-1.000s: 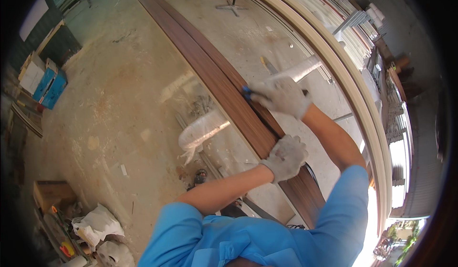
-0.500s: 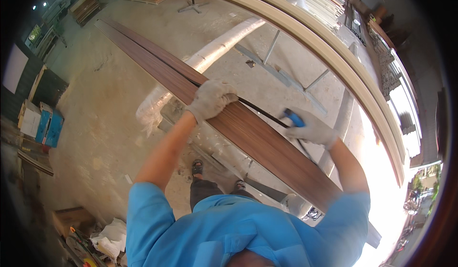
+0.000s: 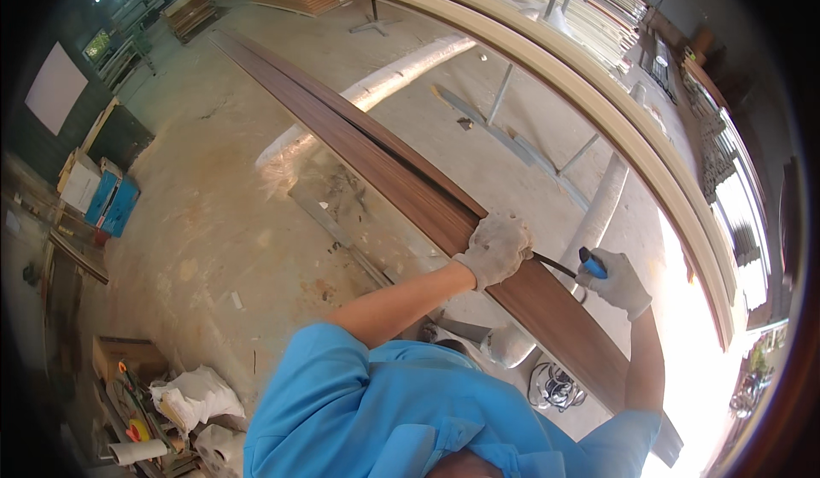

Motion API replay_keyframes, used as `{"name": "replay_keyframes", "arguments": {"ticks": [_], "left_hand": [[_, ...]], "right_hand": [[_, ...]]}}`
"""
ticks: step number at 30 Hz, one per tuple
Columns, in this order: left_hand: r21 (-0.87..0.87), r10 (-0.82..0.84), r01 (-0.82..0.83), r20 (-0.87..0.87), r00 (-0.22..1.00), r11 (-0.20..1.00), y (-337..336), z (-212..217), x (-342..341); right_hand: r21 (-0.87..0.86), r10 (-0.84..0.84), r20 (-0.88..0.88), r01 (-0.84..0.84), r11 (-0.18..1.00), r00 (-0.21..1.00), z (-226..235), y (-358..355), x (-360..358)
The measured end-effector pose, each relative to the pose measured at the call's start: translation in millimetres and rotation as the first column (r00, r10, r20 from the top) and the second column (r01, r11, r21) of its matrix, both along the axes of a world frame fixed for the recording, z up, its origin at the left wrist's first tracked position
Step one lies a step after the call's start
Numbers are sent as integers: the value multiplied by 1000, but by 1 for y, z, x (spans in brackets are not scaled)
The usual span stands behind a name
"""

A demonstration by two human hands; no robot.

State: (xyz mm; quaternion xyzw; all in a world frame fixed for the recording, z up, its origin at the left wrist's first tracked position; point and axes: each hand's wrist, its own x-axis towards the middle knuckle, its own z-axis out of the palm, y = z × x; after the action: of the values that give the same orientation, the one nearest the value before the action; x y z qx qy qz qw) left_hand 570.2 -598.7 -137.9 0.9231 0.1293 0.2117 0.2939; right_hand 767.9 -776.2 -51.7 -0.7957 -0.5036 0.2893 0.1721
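Observation:
A long, dark brown wood-grain board (image 3: 564,317) runs slantwise from the far left to the near right, in front of my body. My left hand (image 3: 498,252), in a grey-white glove, is closed over the board's far edge, with its fingertips hidden. Just beyond that edge, my right hand (image 3: 623,285), gloved too, grips a blue and black tool (image 3: 591,263) whose exact kind is unclear. A narrow dark strip (image 3: 555,264) stretches between my two hands along the board. Farther left, a dark gap or groove (image 3: 401,166) shows along the board's length.
Beige long profiles (image 3: 598,106) lie on a metal rack beyond the board. Wrapped rolls (image 3: 410,64) support things below. A coil of cable or wire (image 3: 557,386) sits under the board's near side. At lower left are a white sack (image 3: 198,399) and tools; blue boxes (image 3: 113,200) stand left.
Both hands have moved right and nearer along the board, my left hand sliding down its edge. The tool stays in my right hand, and the view has shifted somewhat.

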Motion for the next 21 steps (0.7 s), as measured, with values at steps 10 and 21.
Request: {"name": "replay_keyframes", "arguments": {"ticks": [10, 21], "left_hand": [[-18, -51, 51, -7, 999, 999, 1, 0, 3], [-427, -187, 114, -132, 973, 897, -19, -52, 13]], "right_hand": [[115, 161, 12, -161, 980, 987, 27, 168, -27], [178, 446, 578, -639, 749, 684, -39, 473, -185]]}}
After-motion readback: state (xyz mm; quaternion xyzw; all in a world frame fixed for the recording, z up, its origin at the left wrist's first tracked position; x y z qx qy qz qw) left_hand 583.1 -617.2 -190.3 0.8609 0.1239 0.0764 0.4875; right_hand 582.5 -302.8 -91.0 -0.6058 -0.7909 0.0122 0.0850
